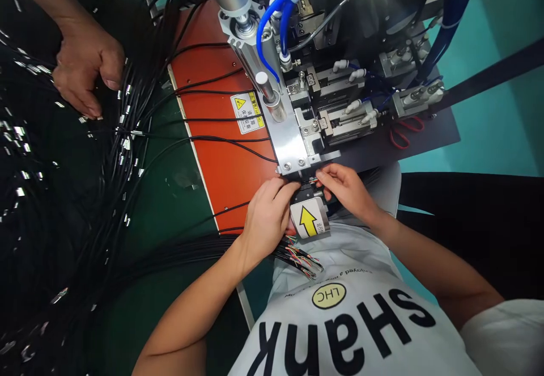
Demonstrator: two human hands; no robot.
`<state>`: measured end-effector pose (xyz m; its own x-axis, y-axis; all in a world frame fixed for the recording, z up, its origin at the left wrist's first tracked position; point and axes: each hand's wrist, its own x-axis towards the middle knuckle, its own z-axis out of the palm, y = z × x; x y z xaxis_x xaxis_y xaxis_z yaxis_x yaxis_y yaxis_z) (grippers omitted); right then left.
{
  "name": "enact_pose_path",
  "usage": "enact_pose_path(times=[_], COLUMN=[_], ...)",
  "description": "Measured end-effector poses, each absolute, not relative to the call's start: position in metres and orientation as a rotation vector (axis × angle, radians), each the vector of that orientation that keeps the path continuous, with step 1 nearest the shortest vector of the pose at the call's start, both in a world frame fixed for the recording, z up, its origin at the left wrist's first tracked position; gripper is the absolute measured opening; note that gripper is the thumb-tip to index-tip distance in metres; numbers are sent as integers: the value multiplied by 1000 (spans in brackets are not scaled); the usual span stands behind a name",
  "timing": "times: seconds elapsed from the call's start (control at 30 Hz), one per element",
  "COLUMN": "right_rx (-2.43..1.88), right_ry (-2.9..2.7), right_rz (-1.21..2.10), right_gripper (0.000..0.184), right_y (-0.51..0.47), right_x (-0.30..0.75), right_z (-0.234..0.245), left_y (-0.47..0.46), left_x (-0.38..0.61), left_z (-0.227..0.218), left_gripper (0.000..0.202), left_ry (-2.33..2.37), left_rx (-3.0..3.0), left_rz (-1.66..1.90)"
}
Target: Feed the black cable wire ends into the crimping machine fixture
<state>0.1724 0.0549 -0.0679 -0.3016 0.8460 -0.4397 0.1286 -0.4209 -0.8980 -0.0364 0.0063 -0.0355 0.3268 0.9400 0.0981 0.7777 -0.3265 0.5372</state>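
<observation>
My left hand (267, 211) is closed around a bundle of black cables (204, 251) whose stripped, coloured wire ends (302, 260) fan out below it. My right hand (346, 189) pinches something small at the front slot of the machine (308, 138), just above a white label with a yellow arrow (309, 221). Both hands meet at that slot; what the right fingers hold is too small to make out.
An orange base plate (221, 160) lies under the machine, with black cables crossing it. A large heap of black cables with metal ends (63, 183) covers the green table at left. Another person's hand (87, 64) grips cables at the top left. Red scissors (403, 132) lie at right.
</observation>
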Motion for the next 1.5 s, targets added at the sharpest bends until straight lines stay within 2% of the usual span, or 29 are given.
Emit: enact_pose_path(times=[0.1,0.2,0.33,0.53,0.7,0.83,0.97,1.03,1.13,1.17,1.27,1.33,1.4,1.5], right_rx=[-1413,-1410,-1401,-1377,-1431,-1427,-1423,-1453,-1504,-1522,-1536,-1361,-1054,-805], right_ry=[-1139,-1064,-1088,-1057,-888,-889,-942,-979,-1052,-1089,-1399,-1811,-2179,-2427], right_rz=[1839,1880,1880,1878,1852,1742,1655,1624,1576,1523,1285,1133,1014,879], right_gripper=[29,30,30,40,51,45,35,31,25,22,14,15,27,36], right_y=[61,61,60,56,45,36,29,27,22,19,5,-6,-15,-25], right_x=[166,164,162,165,180,188,197,206,219,221,215,201,183,161], right_z=[-66,-65,-66,-68,-80,-85,-77,-72,-61,-57,-39,-27,-18,-13], left_y=[-7,-26,-34,-31,-29,-5,4,-9,-44,-55,-70,-59,-37,-4], left_x=[-41,-50,-68,-86,-84,-71,-82,-111,-176,-199,-248,-261,-258,-243], left_z=[-33,-31,-31,-29,-32,-32,-11,5,23,26,25,20,15,12], left_gripper=[31,42,57,66,62,53,46,42,32,25,10,16,23,25], left_ry=[1580,1699,1631,1491,1571,1732,1716,1782,2133,2229,2297,2317,2355,2382], left_rx=[2089,2117,2268,2434,2409,2343,2299,2262,2026,1880,1729,1747,1794,1878], left_rz=[610,578,383,166,183,237,315,229,-216,-394,-494,-442,-360,-233])
